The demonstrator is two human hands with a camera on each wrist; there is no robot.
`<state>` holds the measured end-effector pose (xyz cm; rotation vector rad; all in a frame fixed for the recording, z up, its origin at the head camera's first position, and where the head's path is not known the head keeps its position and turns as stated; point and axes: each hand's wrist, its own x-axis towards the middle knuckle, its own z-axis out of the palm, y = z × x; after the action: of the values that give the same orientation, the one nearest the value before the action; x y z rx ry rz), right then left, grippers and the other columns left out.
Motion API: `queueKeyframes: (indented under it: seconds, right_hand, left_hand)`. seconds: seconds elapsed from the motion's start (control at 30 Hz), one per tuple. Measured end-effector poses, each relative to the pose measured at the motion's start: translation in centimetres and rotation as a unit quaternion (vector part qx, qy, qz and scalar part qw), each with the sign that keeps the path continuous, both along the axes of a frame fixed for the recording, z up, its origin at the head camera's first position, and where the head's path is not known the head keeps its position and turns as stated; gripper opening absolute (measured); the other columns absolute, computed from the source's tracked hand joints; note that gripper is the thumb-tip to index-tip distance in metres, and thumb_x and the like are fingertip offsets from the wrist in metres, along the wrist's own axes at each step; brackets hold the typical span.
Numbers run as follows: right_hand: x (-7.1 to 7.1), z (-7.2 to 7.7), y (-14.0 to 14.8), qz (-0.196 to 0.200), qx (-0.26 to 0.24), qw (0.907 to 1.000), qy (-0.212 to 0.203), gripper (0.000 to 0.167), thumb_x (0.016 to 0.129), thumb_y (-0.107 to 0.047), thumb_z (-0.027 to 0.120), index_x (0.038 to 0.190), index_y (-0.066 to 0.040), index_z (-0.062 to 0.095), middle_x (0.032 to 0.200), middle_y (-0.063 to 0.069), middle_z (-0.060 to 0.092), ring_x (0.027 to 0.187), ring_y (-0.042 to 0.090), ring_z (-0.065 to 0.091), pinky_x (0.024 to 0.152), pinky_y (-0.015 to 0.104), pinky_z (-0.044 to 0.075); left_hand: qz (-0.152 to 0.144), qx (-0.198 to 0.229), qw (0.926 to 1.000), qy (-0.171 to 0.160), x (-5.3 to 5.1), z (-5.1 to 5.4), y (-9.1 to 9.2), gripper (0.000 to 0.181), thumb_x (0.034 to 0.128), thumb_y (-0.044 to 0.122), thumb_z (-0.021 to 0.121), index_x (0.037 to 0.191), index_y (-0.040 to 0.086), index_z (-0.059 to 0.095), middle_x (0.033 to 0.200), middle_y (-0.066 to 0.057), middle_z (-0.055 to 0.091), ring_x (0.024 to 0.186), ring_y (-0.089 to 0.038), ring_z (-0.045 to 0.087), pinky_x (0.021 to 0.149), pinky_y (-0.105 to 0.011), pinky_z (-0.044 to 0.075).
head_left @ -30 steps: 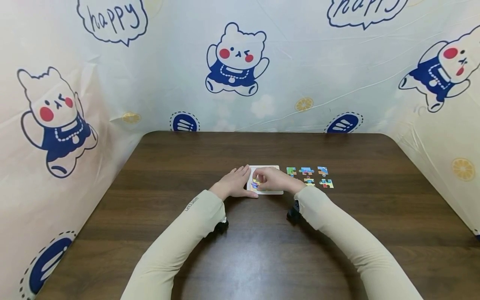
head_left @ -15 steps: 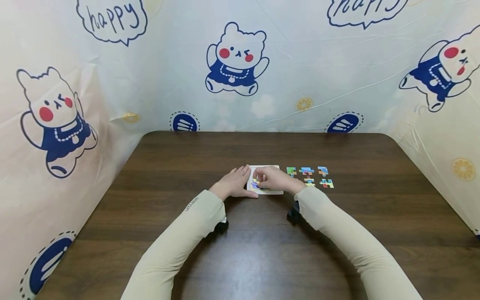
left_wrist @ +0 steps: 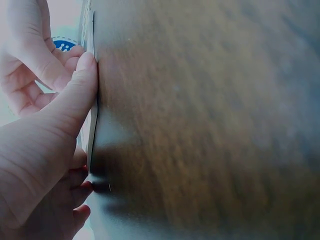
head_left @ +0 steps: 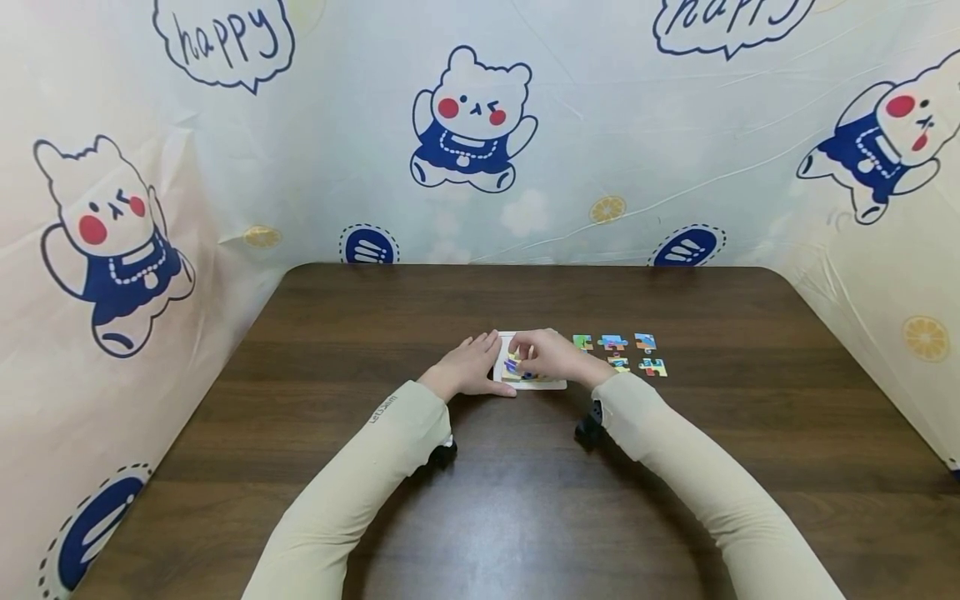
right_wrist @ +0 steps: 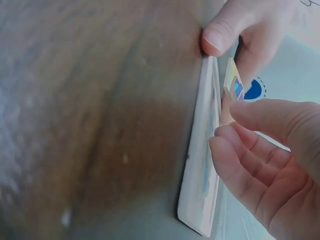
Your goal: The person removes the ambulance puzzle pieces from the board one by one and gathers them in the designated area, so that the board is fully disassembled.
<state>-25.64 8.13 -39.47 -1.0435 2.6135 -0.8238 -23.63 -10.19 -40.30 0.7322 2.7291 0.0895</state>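
Observation:
A white-rimmed puzzle tray [head_left: 560, 385] lies flat in the middle of the table, its picture area partly hidden by my right hand. My left hand [head_left: 470, 367] rests along the tray's left side with straight fingers; its thumb [left_wrist: 82, 85] touches the near edge. Above the tray, my right hand [head_left: 551, 354] pinches a small colourful jigsaw piece [right_wrist: 234, 82] between thumb and finger. In the right wrist view this piece stands tilted over the tray's surface, apart from it.
To the tray's right, several loose jigsaw pieces [head_left: 613, 342] lie in two rows, partly hidden by my right wrist. The brown wooden table [head_left: 510, 500] stretches around them. A patterned cloth [head_left: 465, 225] hangs behind and at both sides.
My right hand has shifted slightly right over the tray, and more of the coloured area beneath its fingers shows. The left hand holds its place.

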Motion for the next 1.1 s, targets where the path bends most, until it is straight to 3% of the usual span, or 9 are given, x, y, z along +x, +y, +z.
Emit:
queueKeyframes:
  seconds: [0.33, 0.63, 1.1]
  right_hand:
    - [-0.3, 1.0, 1.7, -0.015, 0.0, 0.9998, 0.013, 0.02, 0.084, -0.007, 0.066, 0.103, -0.005, 0.062, 0.078, 0.0, 0.056, 0.072, 0.016, 0.056, 0.066, 0.029, 0.048]
    - [0.3, 1.8, 3.7, -0.038, -0.009, 0.9992, 0.011, 0.024, 0.084, -0.007, 0.067, 0.107, -0.002, 0.062, 0.078, 0.001, 0.055, 0.068, 0.016, 0.051, 0.062, 0.028, 0.045]
    - [1.5, 2.1, 7.3, -0.052, -0.014, 0.9984, 0.018, 0.016, 0.082, -0.003, 0.067, 0.097, -0.004, 0.062, 0.076, 0.0, 0.055, 0.069, 0.018, 0.051, 0.061, 0.029, 0.044]
  left_hand:
    - [-0.003, -0.01, 0.9999, 0.01, -0.1, 0.0, 0.1, 0.102, 0.08, 0.066, 0.051, 0.146, -0.002, 0.014, 0.151, -0.017, 0.011, 0.137, -0.027, 0.012, 0.109, -0.04, 0.012]
    - [0.005, -0.012, 0.9999, 0.001, -0.1, 0.0, 0.2, 0.102, 0.08, 0.067, 0.051, 0.146, -0.001, 0.013, 0.151, -0.016, 0.009, 0.138, -0.026, 0.011, 0.109, -0.039, 0.011]
    - [0.004, -0.017, 0.9999, -0.002, 0.0, 0.0, 0.2, 0.102, 0.0809, 0.067, 0.049, 0.146, 0.0, 0.009, 0.152, -0.015, 0.006, 0.138, -0.023, 0.008, 0.109, -0.038, 0.009]
